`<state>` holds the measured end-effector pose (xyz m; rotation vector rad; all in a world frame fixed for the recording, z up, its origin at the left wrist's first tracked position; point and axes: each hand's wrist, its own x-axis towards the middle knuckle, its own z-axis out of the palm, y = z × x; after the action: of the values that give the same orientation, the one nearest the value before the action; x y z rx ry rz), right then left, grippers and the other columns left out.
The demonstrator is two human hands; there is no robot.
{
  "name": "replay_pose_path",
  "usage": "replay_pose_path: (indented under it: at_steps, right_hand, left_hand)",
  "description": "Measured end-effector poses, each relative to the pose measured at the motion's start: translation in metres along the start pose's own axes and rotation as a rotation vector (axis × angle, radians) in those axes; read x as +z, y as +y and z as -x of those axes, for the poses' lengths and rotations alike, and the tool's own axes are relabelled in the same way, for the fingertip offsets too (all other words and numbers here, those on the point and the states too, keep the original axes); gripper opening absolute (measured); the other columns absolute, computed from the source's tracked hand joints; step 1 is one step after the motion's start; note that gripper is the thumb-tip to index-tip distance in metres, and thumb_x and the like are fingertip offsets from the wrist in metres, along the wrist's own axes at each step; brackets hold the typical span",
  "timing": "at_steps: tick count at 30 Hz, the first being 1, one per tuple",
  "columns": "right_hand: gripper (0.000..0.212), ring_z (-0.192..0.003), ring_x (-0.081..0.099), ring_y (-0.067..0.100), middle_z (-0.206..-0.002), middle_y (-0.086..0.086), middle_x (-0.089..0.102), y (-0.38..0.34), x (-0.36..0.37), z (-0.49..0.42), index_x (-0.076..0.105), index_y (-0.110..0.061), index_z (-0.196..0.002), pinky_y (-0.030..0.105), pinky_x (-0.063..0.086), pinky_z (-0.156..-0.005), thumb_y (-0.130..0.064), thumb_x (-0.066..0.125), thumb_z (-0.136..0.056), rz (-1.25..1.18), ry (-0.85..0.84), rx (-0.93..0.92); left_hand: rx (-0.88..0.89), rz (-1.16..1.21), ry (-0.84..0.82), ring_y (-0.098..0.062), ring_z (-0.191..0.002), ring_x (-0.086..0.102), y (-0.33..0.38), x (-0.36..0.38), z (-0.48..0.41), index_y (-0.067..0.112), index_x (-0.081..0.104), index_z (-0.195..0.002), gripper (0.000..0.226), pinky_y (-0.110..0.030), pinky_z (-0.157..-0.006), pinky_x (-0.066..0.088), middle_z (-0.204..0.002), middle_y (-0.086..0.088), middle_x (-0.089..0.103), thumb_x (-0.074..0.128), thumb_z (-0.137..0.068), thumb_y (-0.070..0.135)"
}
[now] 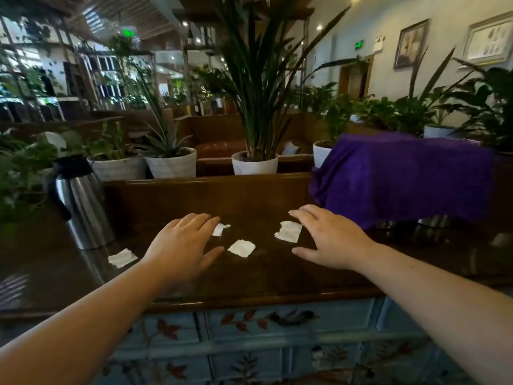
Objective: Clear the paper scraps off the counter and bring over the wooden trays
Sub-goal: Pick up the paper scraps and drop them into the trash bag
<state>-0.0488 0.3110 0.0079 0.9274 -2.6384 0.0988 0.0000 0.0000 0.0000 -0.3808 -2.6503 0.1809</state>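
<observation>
Several white paper scraps lie on the dark wooden counter (249, 279). One scrap (122, 257) is at the left near the jug. Another scrap (220, 229) peeks out from under the fingertips of my left hand (184, 243). A square scrap (241, 248) lies between both hands. A crumpled scrap (288, 231) sits just left of my right hand (330, 238). Both hands hover flat over the counter, fingers spread, holding nothing. No wooden trays are visible.
A steel thermos jug (80, 201) with a black handle stands at the left. A purple cloth (402, 173) drapes over something at the right. White plant pots (254, 163) line the raised ledge behind. Blue painted drawers (277, 323) sit below the counter edge.
</observation>
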Motion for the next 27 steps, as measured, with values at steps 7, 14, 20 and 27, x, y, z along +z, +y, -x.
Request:
replay_pose_path:
  at_steps: [7,14,20,27]
  right_hand:
    - [0.069,-0.12,0.052,0.015,-0.143,-0.005,0.043,-0.006,0.043,-0.075,0.031,-0.031,-0.142,0.03,0.052,-0.078,-0.058,0.058,-0.085,-0.009,-0.083,0.148]
    - [0.06,-0.105,0.059,0.012,-0.136,-0.005,0.047,-0.033,0.098,-0.132,0.039,-0.033,-0.137,0.029,0.053,-0.074,-0.057,0.058,-0.085,-0.074,-0.171,0.232]
    - [0.051,-0.103,0.059,0.01,-0.131,-0.009,0.05,-0.047,0.134,-0.165,0.047,-0.033,-0.131,0.034,0.056,-0.079,-0.053,0.059,-0.086,-0.158,-0.208,0.278]
    - [0.045,-0.105,0.057,0.008,-0.127,-0.009,0.051,-0.04,0.156,-0.203,0.049,-0.034,-0.129,0.031,0.052,-0.078,-0.05,0.059,-0.088,-0.198,-0.241,0.238]
  left_hand:
    - [0.062,0.083,-0.104,-0.019,-0.132,0.038,-0.062,0.062,-0.038,0.027,0.028,-0.142,0.064,-0.042,-0.105,0.036,-0.146,0.0,0.042,0.037,-0.088,0.06]
    - [0.049,0.142,-0.17,-0.02,-0.126,0.045,-0.128,0.114,-0.058,0.026,0.033,-0.139,0.062,-0.041,-0.097,0.044,-0.14,-0.001,0.049,0.043,-0.087,0.059]
    - [-0.093,0.179,-0.27,-0.023,-0.118,0.052,-0.163,0.162,-0.078,0.028,0.036,-0.136,0.06,-0.041,-0.084,0.052,-0.135,-0.001,0.052,0.054,-0.085,0.053]
    - [-0.196,0.174,-0.518,-0.023,-0.116,0.05,-0.172,0.202,-0.091,0.026,0.044,-0.13,0.05,-0.042,-0.088,0.05,-0.134,-0.003,0.05,0.05,-0.087,0.05]
